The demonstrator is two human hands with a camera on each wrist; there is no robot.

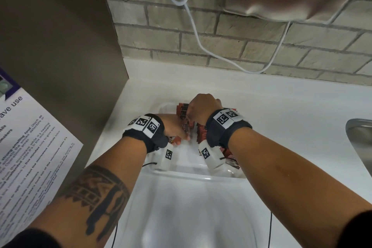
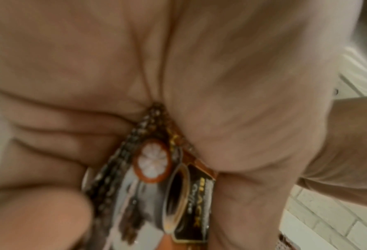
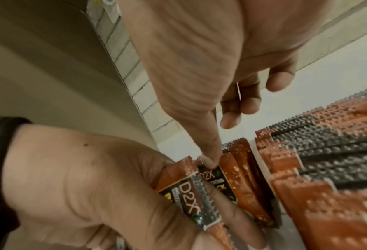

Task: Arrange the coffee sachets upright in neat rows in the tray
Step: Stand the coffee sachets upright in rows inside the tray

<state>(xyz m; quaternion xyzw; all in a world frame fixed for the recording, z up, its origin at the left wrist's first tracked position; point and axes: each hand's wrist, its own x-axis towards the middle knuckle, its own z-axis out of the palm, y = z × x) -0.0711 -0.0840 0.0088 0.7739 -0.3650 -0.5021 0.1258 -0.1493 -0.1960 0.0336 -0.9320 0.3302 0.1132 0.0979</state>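
Head view: both hands were down in a clear plastic tray (image 1: 181, 174) on a white counter (image 1: 281, 96), close together.
Left hand (image 1: 173, 127): fingers curled round a small bunch of coffee sachets (image 2: 156, 186), gripped against the palm; the left wrist view was blurry, but orange and black wrappers showed.
Right hand (image 1: 203, 106): thumb (image 3: 208, 152) pressing down on the top of one sachet (image 3: 218, 177) next to the left hand's bunch; other fingers loosely bent, holding nothing as far as I could tell.
Rows (image 3: 317, 152): lots of sachets already standing upright, packed side by side in the tray, just right of the hands.
Background: brick wall (image 1: 241, 30), white cable (image 1: 193, 26), sink edge (image 1: 358, 139), paper notice (image 1: 30, 147).
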